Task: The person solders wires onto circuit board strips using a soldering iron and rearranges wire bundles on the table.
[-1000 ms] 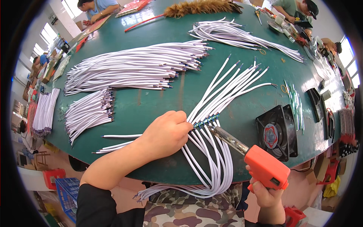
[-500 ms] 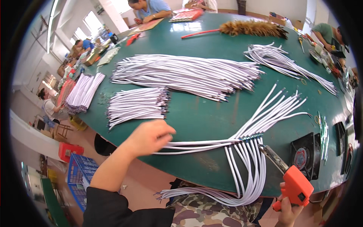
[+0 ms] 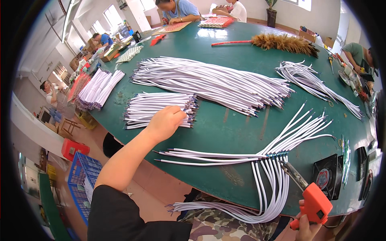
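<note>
Two hands work at the green tabletop (image 3: 225, 128): the left hand (image 3: 167, 120) rests curled fingers on a short white wire bundle (image 3: 155, 109) near the left edge; the right hand (image 3: 307, 229), fingers wrapped, holds an orange glue gun (image 3: 313, 199) at the near edge. A blue crate (image 3: 82, 180) stands on the floor; its contents are unclear.

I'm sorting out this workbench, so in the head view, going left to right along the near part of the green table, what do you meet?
Left hand on the short white wire pile → white wires joined at a teal connector → orange glue gun in the right hand → black fan.
</note>
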Motion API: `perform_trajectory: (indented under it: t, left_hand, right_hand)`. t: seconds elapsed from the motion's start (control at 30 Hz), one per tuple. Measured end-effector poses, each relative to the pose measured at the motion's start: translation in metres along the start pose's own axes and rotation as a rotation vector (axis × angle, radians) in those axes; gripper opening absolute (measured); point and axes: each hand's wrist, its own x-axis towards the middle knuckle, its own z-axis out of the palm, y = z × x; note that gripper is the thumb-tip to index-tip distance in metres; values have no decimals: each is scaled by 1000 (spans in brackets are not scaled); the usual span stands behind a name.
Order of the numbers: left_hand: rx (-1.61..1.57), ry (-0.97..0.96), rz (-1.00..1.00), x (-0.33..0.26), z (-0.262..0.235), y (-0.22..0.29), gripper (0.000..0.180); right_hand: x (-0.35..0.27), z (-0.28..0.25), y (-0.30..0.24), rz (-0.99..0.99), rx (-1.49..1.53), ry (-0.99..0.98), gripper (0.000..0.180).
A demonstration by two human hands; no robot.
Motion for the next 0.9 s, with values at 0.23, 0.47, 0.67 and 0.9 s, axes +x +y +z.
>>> perform_trajectory:
  t: [0.23, 0.47, 0.67, 0.9]
  left_hand:
    - [1, -87, -10, 5, -2, 1, 15]
    - [42, -1, 41, 8, -9, 17, 23]
    - [-562, -19, 85, 41, -23, 83, 31]
    - [-912, -206, 162, 76, -2, 126, 33]
  right_hand:
    - [1, 2, -4, 15, -15, -4, 47]
    - [-3, -3, 2, 34, 16, 12, 46]
    - [-10, -10, 15, 35, -33, -20, 49]
    - [-24, -7, 17, 114, -55, 189, 50]
